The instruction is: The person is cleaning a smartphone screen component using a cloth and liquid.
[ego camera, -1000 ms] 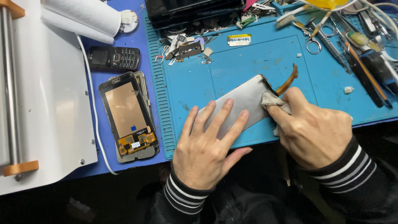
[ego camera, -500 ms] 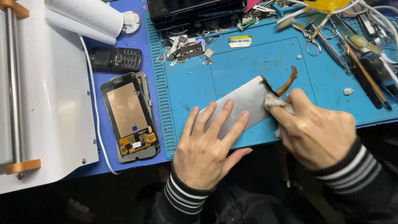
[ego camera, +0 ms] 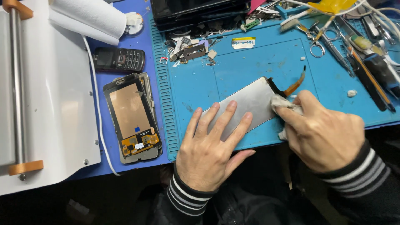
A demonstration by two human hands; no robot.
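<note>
Now, left hand (ego camera: 208, 152): open, fingers flat on the grey panel (ego camera: 246, 106) (centre of frame)
Right hand (ego camera: 323, 131): gripping a white cloth (ego camera: 281, 104) against panel's right end
Underneath: blue mat (ego camera: 250, 62)

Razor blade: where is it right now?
Head view: the razor blade lies at the blue mat's top centre, right of the small-parts pile, left of the scissors.

Two hands: left hand (ego camera: 208, 156), right hand (ego camera: 323, 133). One screen panel (ego camera: 246, 106), one cloth (ego camera: 283, 106), one opened phone (ego camera: 132, 118), one keypad phone (ego camera: 119, 59). One blue mat (ego camera: 250, 58), one scissors (ego camera: 318, 46), one razor blade (ego camera: 243, 42), one paper roll (ego camera: 89, 18).
</note>
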